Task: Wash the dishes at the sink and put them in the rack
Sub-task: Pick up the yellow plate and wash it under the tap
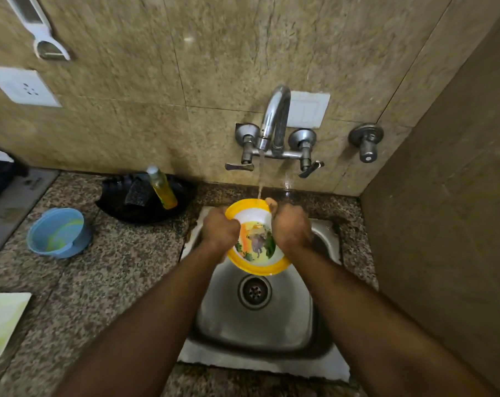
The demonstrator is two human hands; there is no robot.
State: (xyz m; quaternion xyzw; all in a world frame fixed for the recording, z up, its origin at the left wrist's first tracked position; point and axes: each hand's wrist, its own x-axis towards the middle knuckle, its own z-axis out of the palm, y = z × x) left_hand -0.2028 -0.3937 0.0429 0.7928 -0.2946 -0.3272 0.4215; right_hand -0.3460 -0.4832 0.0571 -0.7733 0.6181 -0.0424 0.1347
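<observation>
A yellow-rimmed plate with a coloured picture in its white middle is held tilted over the steel sink. My left hand grips its left edge and my right hand grips its right edge, with fingers curled over the top rim. Water runs from the chrome tap onto the plate's upper rim. The sink bowl under the plate holds nothing but the drain.
On the granite counter to the left stand a blue plastic bowl and a black pan holding a dark scrub pad and a yellow soap bottle. A pale board lies at the left edge. A tiled side wall rises close on the right.
</observation>
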